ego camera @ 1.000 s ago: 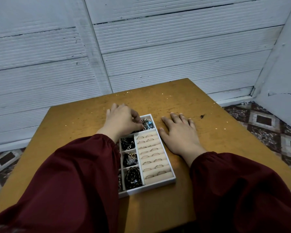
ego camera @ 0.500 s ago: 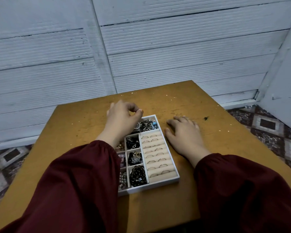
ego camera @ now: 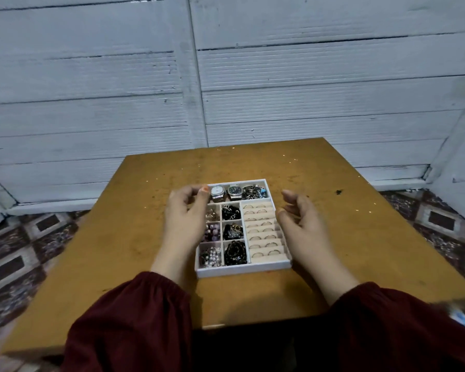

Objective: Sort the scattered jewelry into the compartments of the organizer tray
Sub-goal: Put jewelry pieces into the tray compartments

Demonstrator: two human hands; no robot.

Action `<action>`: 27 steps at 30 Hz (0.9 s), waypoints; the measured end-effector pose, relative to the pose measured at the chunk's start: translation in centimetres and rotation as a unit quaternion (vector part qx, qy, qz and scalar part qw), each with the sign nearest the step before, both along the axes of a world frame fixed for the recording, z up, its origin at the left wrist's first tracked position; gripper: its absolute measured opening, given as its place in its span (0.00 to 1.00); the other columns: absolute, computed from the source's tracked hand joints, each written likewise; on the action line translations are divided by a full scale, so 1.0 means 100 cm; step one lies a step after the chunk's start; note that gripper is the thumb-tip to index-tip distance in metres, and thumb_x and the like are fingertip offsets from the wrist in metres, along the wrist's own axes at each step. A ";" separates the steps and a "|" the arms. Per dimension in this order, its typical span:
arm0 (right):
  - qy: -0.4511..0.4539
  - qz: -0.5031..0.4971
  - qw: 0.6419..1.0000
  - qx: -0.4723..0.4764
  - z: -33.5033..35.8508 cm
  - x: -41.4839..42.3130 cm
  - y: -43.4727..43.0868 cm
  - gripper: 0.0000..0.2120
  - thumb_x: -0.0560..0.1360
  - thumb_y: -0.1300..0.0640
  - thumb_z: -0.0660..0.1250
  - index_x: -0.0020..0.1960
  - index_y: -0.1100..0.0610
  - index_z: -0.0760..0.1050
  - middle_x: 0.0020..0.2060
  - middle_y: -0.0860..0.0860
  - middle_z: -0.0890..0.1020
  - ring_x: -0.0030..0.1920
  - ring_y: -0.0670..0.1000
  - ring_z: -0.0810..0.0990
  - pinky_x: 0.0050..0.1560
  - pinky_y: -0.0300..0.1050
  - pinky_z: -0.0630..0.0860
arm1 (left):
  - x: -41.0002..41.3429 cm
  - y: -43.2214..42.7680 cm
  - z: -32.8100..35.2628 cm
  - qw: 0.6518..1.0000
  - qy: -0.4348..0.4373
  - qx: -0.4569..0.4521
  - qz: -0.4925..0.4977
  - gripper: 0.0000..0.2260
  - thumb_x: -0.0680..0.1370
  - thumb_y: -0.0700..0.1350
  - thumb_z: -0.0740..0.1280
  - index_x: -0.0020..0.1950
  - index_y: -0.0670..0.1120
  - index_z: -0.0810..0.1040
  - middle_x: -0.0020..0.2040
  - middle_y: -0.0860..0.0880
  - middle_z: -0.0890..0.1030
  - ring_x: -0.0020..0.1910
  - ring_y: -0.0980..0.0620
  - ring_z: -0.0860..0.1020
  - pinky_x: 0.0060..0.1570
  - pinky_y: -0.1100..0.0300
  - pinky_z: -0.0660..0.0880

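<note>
Sitting mid-table, the white organizer tray (ego camera: 242, 270) looks fully loaded. Two watches (ego camera: 217, 193) and a metal cluster (ego camera: 254, 191) fill its 12 o'clock row, beads (ego camera: 212, 233) and dark chains (ego camera: 234, 230) fill the small cells toward 9 o'clock, and rings (ego camera: 263, 232) stand in the cushioned rows toward 3 o'clock. Your left hand (ego camera: 184, 218) hovers over the 9 o'clock edge, fingers loosely curled and holding nothing. Your right hand (ego camera: 304, 226) hovers at the 3 o'clock edge, fingers apart and empty. The sorting seems done. The risk now is your loose sleeves (ego camera: 134, 318) catching the low rim on the wooden table (ego camera: 360, 237) and jolting the pieces between cells.
</note>
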State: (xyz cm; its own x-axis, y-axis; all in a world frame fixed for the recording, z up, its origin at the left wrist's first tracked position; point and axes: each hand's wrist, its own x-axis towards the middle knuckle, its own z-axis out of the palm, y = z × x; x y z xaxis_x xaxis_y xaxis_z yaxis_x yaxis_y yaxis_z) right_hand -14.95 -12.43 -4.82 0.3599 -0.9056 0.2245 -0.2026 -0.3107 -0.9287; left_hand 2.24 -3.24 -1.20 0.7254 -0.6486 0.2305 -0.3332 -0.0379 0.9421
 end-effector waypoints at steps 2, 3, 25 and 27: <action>-0.008 0.020 0.999 0.044 -0.001 -0.002 0.011 0.18 0.76 0.52 0.64 0.64 0.42 0.67 0.57 0.46 0.77 0.56 0.52 0.79 0.57 0.57 0.77 | -0.009 0.015 -0.006 0.999 0.053 -0.008 -0.001 0.07 0.81 0.43 0.61 0.51 0.45 0.78 0.44 0.48 0.80 0.45 0.50 0.77 0.51 0.50 0.75; -0.010 0.027 0.998 0.064 -0.001 -0.001 0.017 0.19 0.77 0.53 0.64 0.66 0.44 0.66 0.57 0.47 0.77 0.56 0.52 0.79 0.58 0.56 0.77 | -0.013 0.022 -0.011 0.997 0.070 -0.010 0.001 0.06 0.81 0.43 0.61 0.51 0.46 0.78 0.45 0.48 0.80 0.44 0.52 0.77 0.49 0.53 0.75; 0.019 -0.032 0.995 0.097 0.002 -0.001 0.061 0.27 0.78 0.44 0.47 0.73 0.52 0.65 0.69 0.50 0.71 0.68 0.49 0.67 0.70 0.49 0.62 | -0.046 0.046 -0.044 0.983 0.161 0.017 0.090 0.20 0.83 0.55 0.50 0.69 0.52 0.72 0.70 0.51 0.72 0.69 0.50 0.68 0.71 0.47 0.62; 0.012 -0.049 0.993 0.110 0.002 -0.002 0.060 0.23 0.82 0.48 0.47 0.72 0.53 0.66 0.70 0.50 0.70 0.69 0.50 0.66 0.72 0.51 0.61 | -0.047 0.045 -0.043 0.983 0.156 0.021 0.089 0.19 0.83 0.54 0.50 0.70 0.52 0.72 0.70 0.51 0.72 0.69 0.50 0.68 0.71 0.46 0.63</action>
State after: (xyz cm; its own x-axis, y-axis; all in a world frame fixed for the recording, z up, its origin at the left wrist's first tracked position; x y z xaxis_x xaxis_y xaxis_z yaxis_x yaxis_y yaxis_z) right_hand -15.14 -6.43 -4.61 0.2705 -0.9627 0.0100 -0.2452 -0.0790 -0.9663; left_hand -2.46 1.29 -5.54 0.8600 -0.5083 -0.0455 -0.0126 -0.1103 0.9938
